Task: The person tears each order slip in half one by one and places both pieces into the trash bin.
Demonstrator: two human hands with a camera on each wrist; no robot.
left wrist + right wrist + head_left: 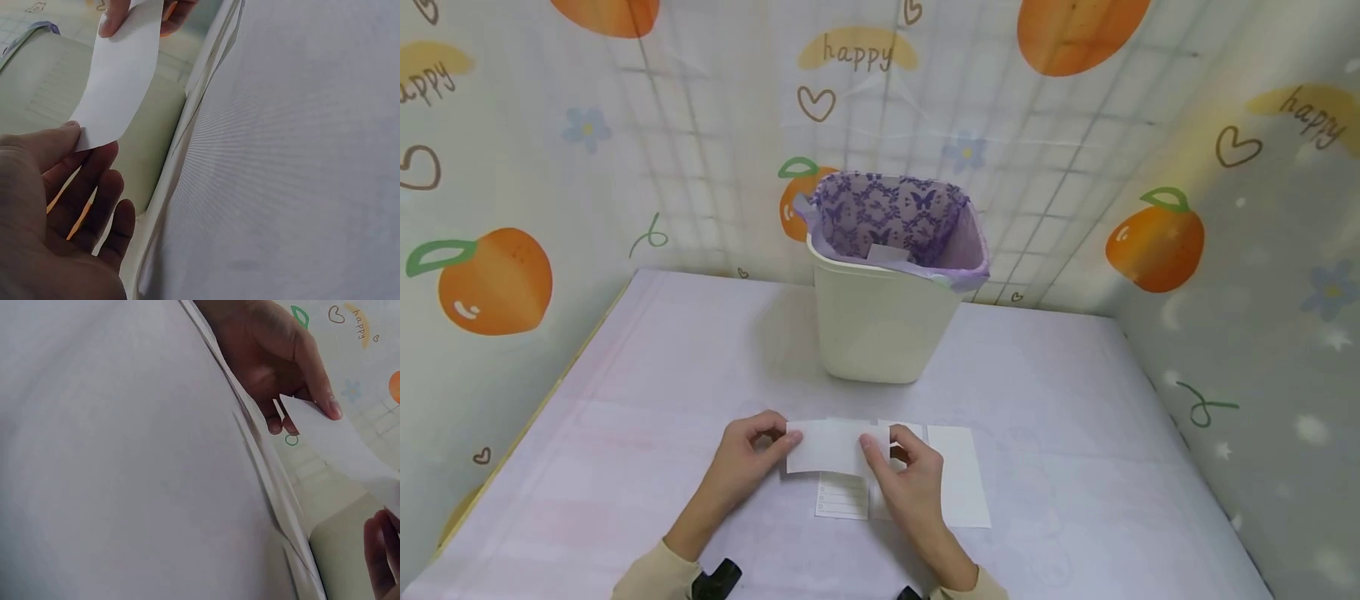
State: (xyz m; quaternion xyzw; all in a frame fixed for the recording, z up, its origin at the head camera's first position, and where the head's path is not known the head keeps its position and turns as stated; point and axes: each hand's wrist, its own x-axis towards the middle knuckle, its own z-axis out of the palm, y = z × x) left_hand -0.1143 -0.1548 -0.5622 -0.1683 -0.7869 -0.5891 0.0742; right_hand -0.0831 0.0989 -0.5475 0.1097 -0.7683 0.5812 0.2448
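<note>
Holding a blank white paper slip [829,450] up between both hands, one end each. Left hand [745,458] pinches the left end, right hand [916,479] the right; thumbs on the near face, fingertips behind. Slip's long axis runs crosswise from hand to hand, bowing slightly in the wrist views; neither hand nearer to it. Key relation: cream bin [880,329] stands ahead, just beyond the hands, mouth up, purple butterfly-print liner [898,204] turned over its rim, pale piece [887,253] inside. Strip of bench [1075,433] between slip and bin foot. Ruled checkbox slip [841,500] lies below the held one; white sheet [961,479] just right of the right hand. Side room: bench runs well past the left hand and beyond the sheet.
</note>
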